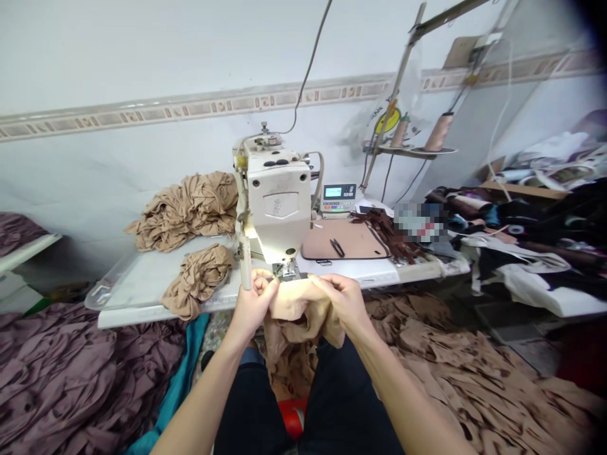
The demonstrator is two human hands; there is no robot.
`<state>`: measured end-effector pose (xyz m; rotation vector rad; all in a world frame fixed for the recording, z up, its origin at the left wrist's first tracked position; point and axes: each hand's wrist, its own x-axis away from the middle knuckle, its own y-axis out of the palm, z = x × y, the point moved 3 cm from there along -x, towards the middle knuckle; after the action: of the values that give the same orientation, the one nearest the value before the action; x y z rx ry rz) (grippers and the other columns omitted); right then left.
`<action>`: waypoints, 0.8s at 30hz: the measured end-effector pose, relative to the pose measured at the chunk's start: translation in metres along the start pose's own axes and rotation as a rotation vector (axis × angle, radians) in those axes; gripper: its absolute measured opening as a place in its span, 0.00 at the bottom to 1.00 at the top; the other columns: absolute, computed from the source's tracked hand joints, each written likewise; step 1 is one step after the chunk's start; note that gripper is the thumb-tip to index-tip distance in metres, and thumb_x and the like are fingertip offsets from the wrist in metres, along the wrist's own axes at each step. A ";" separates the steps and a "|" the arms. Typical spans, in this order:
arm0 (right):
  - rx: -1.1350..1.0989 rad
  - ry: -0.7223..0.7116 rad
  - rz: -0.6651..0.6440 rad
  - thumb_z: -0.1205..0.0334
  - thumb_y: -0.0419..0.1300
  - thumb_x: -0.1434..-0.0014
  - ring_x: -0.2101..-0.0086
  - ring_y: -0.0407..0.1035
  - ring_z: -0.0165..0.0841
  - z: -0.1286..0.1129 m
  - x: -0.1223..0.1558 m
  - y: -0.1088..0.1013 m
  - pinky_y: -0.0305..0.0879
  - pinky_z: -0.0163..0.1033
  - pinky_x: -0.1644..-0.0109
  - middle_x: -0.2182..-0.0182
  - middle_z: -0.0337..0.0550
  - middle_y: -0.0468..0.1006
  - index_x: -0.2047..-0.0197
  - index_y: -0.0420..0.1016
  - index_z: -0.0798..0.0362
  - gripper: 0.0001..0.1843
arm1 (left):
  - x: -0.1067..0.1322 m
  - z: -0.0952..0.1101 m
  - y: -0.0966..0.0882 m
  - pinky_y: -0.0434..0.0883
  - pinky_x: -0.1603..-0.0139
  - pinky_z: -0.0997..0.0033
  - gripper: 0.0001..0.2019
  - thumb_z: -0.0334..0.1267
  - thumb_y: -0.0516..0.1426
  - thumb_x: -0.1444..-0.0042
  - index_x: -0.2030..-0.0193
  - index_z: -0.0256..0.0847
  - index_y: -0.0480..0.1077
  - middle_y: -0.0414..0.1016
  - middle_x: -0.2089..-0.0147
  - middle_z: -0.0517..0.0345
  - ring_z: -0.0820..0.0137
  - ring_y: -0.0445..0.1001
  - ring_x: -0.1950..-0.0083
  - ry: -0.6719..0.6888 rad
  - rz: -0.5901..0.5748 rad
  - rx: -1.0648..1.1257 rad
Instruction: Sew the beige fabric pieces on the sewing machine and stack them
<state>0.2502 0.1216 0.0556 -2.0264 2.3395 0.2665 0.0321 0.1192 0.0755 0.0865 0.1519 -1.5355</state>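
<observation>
A piece of tan fabric [296, 303] is stretched between my two hands, in front of the sewing machine [279, 196]. My left hand [256, 294] pinches its left edge between thumb and fingers, close to the machine's needle plate [287, 272]. At the other side my right hand [339, 297] pinches the right edge. The fabric's top edge lies near the lit presser foot; whether it is under the foot I cannot tell. The rest of the cloth hangs in folds over my lap.
Crumpled tan cloth [190, 212] lies left of the machine, with a smaller bundle [199, 278] nearer. Thread snips [337, 247] rest on a pinkish pad [313, 239] beside a control panel [339, 197]. Thread cones [439, 133] stand at right. Purple [71, 373] and brown fabric heaps [455, 354] flank my legs.
</observation>
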 end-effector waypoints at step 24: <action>0.057 0.444 -0.031 0.27 0.72 0.50 0.79 0.65 0.36 0.102 0.074 -0.084 0.56 0.38 0.77 0.79 0.42 0.75 0.71 0.82 0.52 0.33 | 0.040 -0.032 -0.108 0.75 0.50 0.63 0.12 0.45 0.59 0.31 0.50 0.40 0.79 0.83 0.56 0.49 0.60 0.82 0.55 0.199 0.140 -0.630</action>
<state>0.3127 0.0531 -0.0639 -2.2823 2.5040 -0.2794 -0.0757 0.0811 0.0416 -0.2464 0.7630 -1.2787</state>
